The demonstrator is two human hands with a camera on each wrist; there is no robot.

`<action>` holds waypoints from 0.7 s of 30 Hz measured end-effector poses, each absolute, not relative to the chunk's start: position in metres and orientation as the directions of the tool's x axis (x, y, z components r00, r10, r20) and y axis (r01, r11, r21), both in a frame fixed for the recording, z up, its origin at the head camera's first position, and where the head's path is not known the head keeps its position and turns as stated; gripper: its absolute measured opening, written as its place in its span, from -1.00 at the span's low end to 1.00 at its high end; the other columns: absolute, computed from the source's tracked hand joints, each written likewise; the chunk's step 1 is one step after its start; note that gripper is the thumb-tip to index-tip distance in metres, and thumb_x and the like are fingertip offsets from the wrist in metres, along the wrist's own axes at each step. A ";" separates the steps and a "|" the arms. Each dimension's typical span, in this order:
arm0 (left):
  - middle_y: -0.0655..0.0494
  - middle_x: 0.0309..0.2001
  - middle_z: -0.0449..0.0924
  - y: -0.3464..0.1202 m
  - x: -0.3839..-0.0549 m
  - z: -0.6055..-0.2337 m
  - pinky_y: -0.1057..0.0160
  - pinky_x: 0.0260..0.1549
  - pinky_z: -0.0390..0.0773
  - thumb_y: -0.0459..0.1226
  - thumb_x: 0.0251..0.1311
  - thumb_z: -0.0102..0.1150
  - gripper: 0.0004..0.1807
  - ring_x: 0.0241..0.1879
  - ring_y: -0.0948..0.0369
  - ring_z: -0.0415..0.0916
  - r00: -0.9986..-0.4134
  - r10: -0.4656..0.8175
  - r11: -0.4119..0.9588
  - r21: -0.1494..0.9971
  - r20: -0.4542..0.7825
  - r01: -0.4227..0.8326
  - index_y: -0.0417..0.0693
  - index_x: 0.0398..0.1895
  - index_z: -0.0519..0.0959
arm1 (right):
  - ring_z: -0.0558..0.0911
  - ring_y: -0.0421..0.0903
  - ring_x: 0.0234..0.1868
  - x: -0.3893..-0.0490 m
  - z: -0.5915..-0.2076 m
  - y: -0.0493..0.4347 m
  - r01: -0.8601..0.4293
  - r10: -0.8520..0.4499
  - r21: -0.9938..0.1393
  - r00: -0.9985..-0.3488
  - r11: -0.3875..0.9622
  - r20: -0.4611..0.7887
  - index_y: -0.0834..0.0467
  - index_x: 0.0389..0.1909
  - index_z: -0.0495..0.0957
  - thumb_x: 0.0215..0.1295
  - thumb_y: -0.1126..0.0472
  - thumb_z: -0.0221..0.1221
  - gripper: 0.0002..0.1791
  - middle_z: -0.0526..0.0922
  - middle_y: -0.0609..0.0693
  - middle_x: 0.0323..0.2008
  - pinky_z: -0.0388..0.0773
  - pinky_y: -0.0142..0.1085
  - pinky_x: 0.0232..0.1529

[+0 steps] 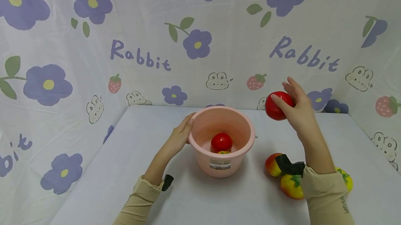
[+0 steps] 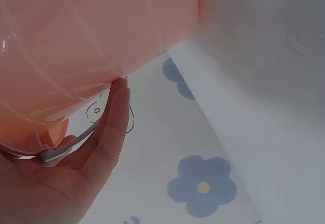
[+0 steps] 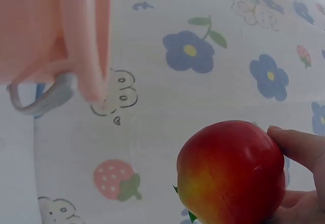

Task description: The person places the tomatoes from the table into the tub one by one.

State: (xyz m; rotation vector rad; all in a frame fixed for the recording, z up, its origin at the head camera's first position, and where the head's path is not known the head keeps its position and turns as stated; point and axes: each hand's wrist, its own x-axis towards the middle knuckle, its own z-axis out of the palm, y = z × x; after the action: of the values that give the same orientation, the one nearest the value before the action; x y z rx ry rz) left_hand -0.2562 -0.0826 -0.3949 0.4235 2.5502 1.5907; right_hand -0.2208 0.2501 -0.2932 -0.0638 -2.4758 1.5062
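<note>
We viewed a white table (image 1: pixel 131 158) enclosed on its back and both sides by a pale printed cloth (image 1: pixel 238 38). The cloth bore purple flowers with yellow centres, green leaves, strawberries, outlined rabbit faces and the word "Rabbit", and soft creases showed on its left side. The tabletop was plain and matt, with faint shadows around the objects. Near its middle we saw a pink bucket (image 1: pixel 222 120) standing upright, with a printed label (image 1: pixel 220 164) on its front wall; in the right wrist view, a grey handle (image 3: pixel 51 94) curved beside its rim. The left hand (image 1: pixel 178 136) gripped the bucket at the left of its rim, fingers against the outside. The right hand (image 1: pixel 299 108) held a glossy red fruit (image 1: pixel 275 108) between thumb and fingers, raised above the table to the right of the bucket and touching neither; from the right wrist we noted a yellow patch on its skin and green leaf tips. Inside the bucket lay another red fruit (image 1: pixel 221 142), with a yellow-and-green part showing just in front of it. On the table to the right, partly hidden by the right forearm, we found several red-and-yellow fruits (image 1: pixel 291 186). Both forearms wore beige sleeves (image 1: pixel 325 197).
</note>
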 end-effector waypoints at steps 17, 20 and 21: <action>-0.08 0.27 0.49 -0.082 -0.256 -0.395 0.16 -0.20 0.66 0.10 0.51 -0.37 -0.47 -0.03 -0.11 0.61 -0.957 0.285 0.420 0.889 0.060 0.181 0.32 0.49 0.16 | 0.09 0.20 0.53 -0.229 -0.274 0.213 -0.201 0.074 -0.891 -0.965 0.408 0.252 -0.16 0.57 -0.18 0.37 0.08 0.16 -0.10 0.06 -0.02 0.55 0.34 0.19 0.29; -0.07 0.28 0.48 -0.082 -0.255 -0.394 0.15 -0.19 0.66 0.10 0.51 -0.37 -0.47 0.00 -0.11 0.60 -0.957 0.284 0.419 0.890 0.060 0.180 0.33 0.49 0.16 | 0.11 0.21 0.53 -0.230 -0.271 0.207 -0.223 0.061 -0.890 -0.961 0.397 0.268 -0.15 0.56 -0.16 0.37 0.09 0.16 -0.11 0.07 -0.02 0.55 0.35 0.19 0.28; -0.07 0.28 0.48 -0.082 -0.255 -0.394 0.14 -0.19 0.66 0.10 0.51 -0.37 -0.47 0.01 -0.11 0.60 -0.957 0.283 0.418 0.891 0.058 0.177 0.33 0.49 0.16 | 0.11 0.20 0.52 -0.230 -0.270 0.205 -0.227 0.058 -0.890 -0.961 0.394 0.271 -0.15 0.56 -0.16 0.37 0.09 0.17 -0.11 0.07 -0.02 0.55 0.36 0.19 0.27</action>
State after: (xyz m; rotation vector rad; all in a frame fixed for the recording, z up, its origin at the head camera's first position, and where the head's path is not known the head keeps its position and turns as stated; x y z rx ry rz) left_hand -0.2551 -0.0823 -0.3940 0.4170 2.5585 1.5880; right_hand -0.2299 0.2052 -0.2700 0.1489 -2.3958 1.5918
